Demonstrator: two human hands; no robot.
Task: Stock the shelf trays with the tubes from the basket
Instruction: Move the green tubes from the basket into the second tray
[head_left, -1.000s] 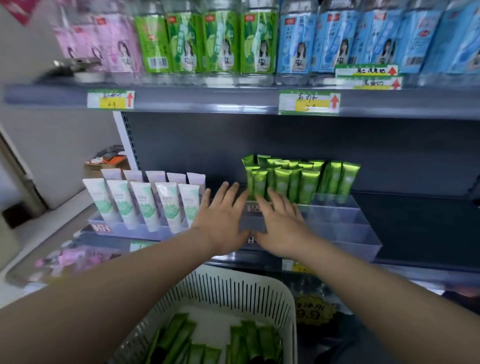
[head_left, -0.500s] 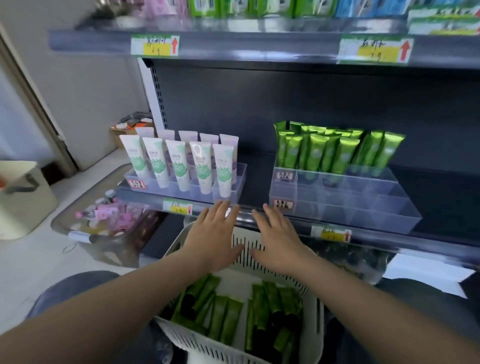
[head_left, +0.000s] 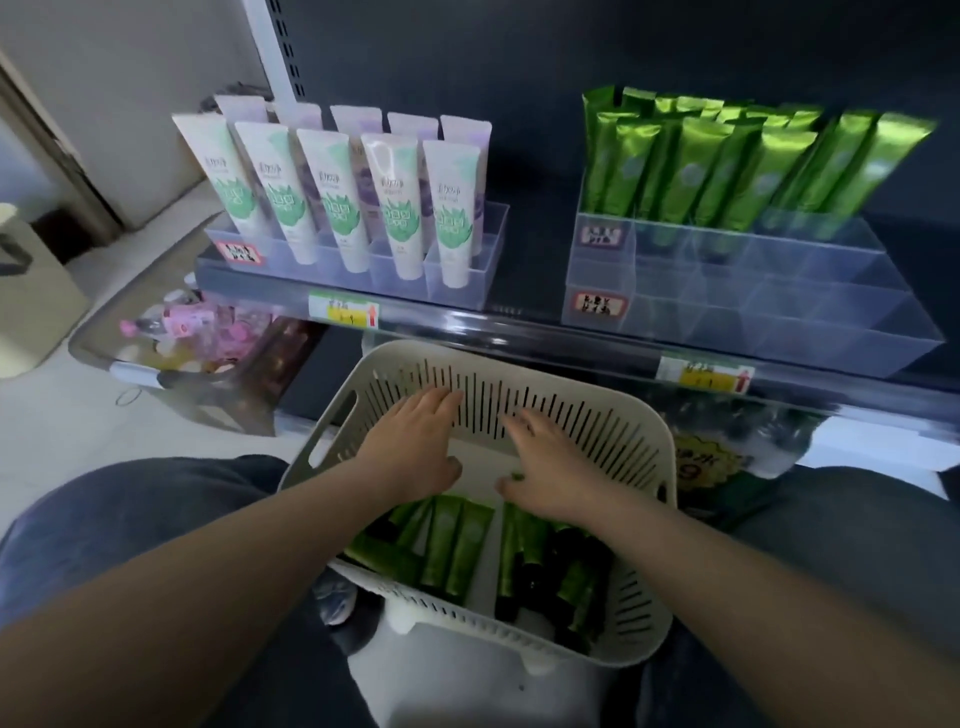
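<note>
step: pick-up from the basket (head_left: 597, 415); both hands are down inside it, nothing lifted yet.
tubes (head_left: 467, 551): green, lying flat on the basket floor in 2 groups, left pile (head_left: 436, 540) and right pile (head_left: 550, 566), partly under the hands.
left hand (head_left: 415, 452): palm down, fingers straight and close together, holding nothing.
right hand (head_left: 550, 467): palm down, fingers extended, slightly spread. The thumb sits by a green tube tip; can't tell if it touches. No grasp.
long axis: roughly near-to-far, from the person toward the shelf (head_left: 571, 340); the left pile fans a bit leftward.
pointing: the left pile looks crimp end toward the shelf. The right pile is dark and jumbled, can't tell.
target: clear stepped tray (head_left: 779, 332) on the shelf's right side. Its back rows hold stocked tubes (head_left: 727, 166) standing crimp end up and leaning back; the front 2 rows look vacant.
doing it well (my read): take several from 1 pile across their middles, keep them parallel, tip them upright to match the stocked ones, and fill back to front.
risk: the glossy skin will likely slip if a tube is pinched only at the crimp.
</note>
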